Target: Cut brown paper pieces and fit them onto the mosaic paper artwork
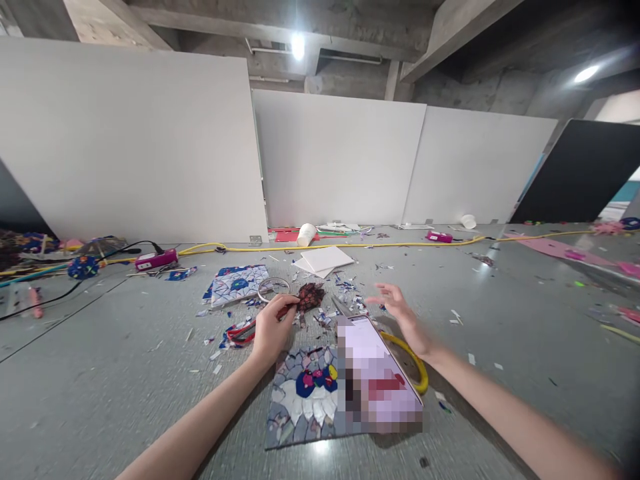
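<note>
My left hand (274,328) is closed, its fingertips pinching the edge of a crumpled dark red and black patterned piece of cloth (311,297). Red-handled scissors (241,335) lie partly behind that hand. My right hand (400,317) hovers with fingers apart and holds nothing. Beneath it are scissors with yellow handles (424,380), partly covered by a phone (385,380) with a lit, blurred screen. The phone rests over the right side of a mosaic-like picture panel (295,427). A roll of tape (261,288) stands just beyond my left hand.
Another blue-and-white mosaic panel (240,283) and white boards (327,260) lie farther off. Small scraps litter the grey floor (150,400). A yellow cable (350,245) runs along white partitions (340,160), near a paper cup (306,235) and a magenta power strip (157,260).
</note>
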{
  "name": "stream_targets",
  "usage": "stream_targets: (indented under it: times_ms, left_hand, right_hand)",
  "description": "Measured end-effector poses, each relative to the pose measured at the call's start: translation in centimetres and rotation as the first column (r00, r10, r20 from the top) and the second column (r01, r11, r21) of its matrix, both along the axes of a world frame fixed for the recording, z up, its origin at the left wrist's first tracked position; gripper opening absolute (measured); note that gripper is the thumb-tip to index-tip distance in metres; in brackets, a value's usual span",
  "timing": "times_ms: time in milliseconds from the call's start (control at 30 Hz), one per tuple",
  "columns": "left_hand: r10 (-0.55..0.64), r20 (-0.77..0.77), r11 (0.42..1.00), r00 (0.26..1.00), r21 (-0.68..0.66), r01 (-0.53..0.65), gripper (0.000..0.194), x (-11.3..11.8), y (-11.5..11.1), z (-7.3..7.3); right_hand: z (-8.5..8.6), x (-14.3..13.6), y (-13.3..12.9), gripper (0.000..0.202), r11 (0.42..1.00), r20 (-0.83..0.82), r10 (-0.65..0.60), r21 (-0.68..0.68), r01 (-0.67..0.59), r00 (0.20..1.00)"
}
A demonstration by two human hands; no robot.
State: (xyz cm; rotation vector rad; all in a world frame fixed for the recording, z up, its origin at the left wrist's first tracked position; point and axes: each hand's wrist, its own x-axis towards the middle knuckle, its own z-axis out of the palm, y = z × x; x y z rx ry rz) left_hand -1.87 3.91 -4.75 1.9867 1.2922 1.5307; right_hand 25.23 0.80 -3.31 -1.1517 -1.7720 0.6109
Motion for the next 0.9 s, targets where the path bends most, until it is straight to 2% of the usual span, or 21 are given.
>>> stream_targets:
  times_ms: [100, 233, 700, 833, 900]
  left_hand:
    - [0.031, 0.001, 0.999, 1.0, -0.013, -0.031, 0.016, -0.48, 0.45, -0.72]
    - [0.018, -0.031, 0.999, 0.999, -0.026, -0.019, 0.015, -0.51, 0.64, -0.93]
    - [0.012, -0.085, 0.997, 0.996, -0.075, -0.018, 0.016, -0.35, 0.56, -0.88]
    - [0.007, -0.09, 0.997, 0.996, -0.072, -0.014, 0.016, -0.36, 0.54, -0.9]
    - [0.001, -0.084, 0.997, 0.996, -0.074, -0.007, 0.016, -0.34, 0.52, -0.9]
  right_hand:
    - [-1.04, 0.0, -0.15, 0.038, 0.993, 0.018, 0.097, -0.063, -0.095, 0.995]
    - [-0.47, -0.35, -0.73, 0.035, 0.982, 0.114, 0.172, -0.093, -0.162, 0.978]
    - [-0.68, -0.55, -0.47, 0.034, 0.986, 0.161, 0.147, -0.1, -0.132, 0.976]
    - [-0.81, -0.18, -0.2, 0.033, 0.985, 0.116, 0.148, -0.101, -0.136, 0.982]
    - [-0.76, 0.18, -0.07, 0.034, 0.976, 0.084, 0.189, -0.124, -0.178, 0.978]
